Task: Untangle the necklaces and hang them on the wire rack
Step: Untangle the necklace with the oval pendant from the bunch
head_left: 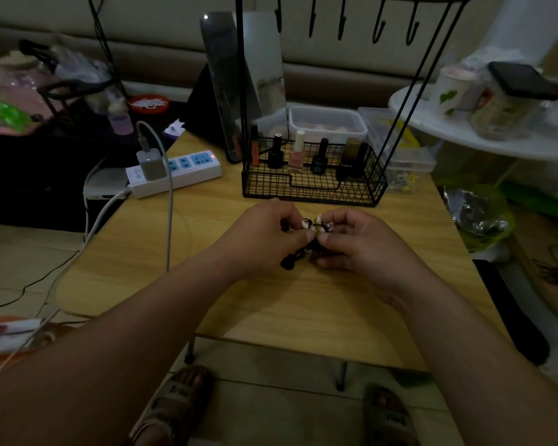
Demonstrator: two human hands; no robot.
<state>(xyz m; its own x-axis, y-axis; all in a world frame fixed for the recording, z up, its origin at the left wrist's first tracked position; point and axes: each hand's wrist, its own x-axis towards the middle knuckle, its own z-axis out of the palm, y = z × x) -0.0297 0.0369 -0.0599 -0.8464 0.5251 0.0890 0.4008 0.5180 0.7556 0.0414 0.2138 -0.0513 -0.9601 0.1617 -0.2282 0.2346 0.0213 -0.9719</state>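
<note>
A small dark tangle of necklaces (306, 244), black cord with silvery bits, is held just above the wooden table (303, 304). My left hand (264, 236) pinches its left side with thumb and forefinger. My right hand (348, 239) pinches its right side, the fingertips of both hands almost touching. A black end of cord hangs below the hands. The black wire rack (313, 185) stands behind the hands, its basket base on the table and a row of empty hooks (345, 20) at the top of the frame.
Several nail polish bottles (298, 156) stand in the rack's basket. A white power strip (178, 170) with a charger and cables lies at the table's left. Plastic boxes (327, 122) sit behind the rack. A white round shelf (484, 136) with cups is at right.
</note>
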